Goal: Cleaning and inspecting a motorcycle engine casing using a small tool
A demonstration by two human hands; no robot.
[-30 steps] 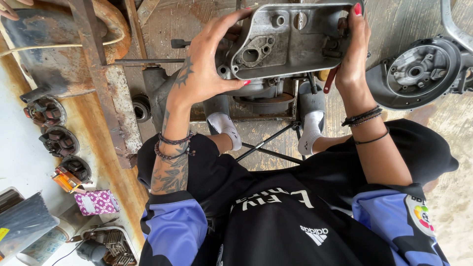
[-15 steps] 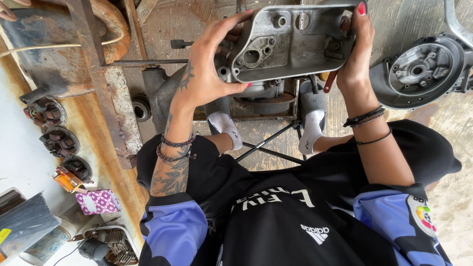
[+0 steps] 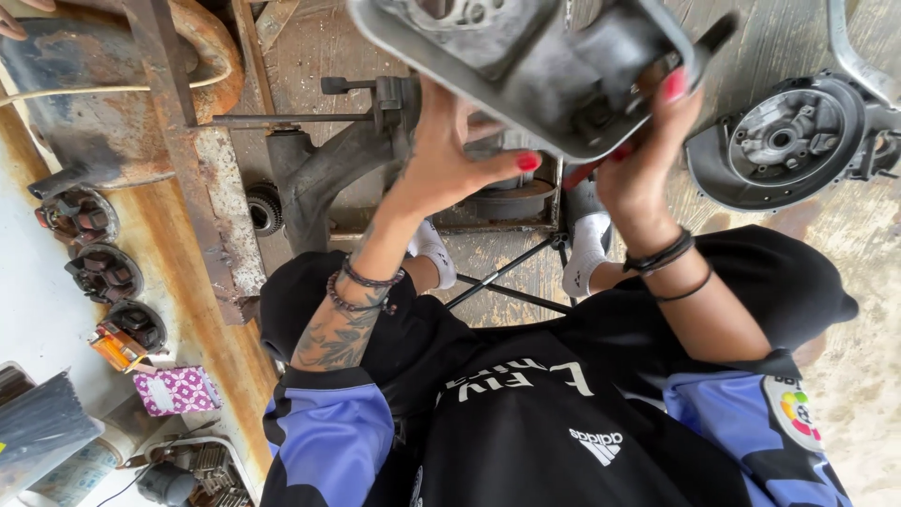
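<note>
Grey cast-metal engine casing (image 3: 540,70), held tilted, long axis left–right. Left hand (image 3: 450,155) grips its underside, right hand (image 3: 643,164) clasps its right end; both equally near.

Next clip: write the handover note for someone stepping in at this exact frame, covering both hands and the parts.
Left hand: grips the grey metal engine cover from below, thumb along its lower edge.
Right hand: holds the cover's right end, fingers curled over the rim.
Cover is lifted and tilted in front of the camera, clear of the frame beneath.
A round engine housing lies on the floor to the right.
Done: cover in hand. Left: cover not set down anywhere.
</note>
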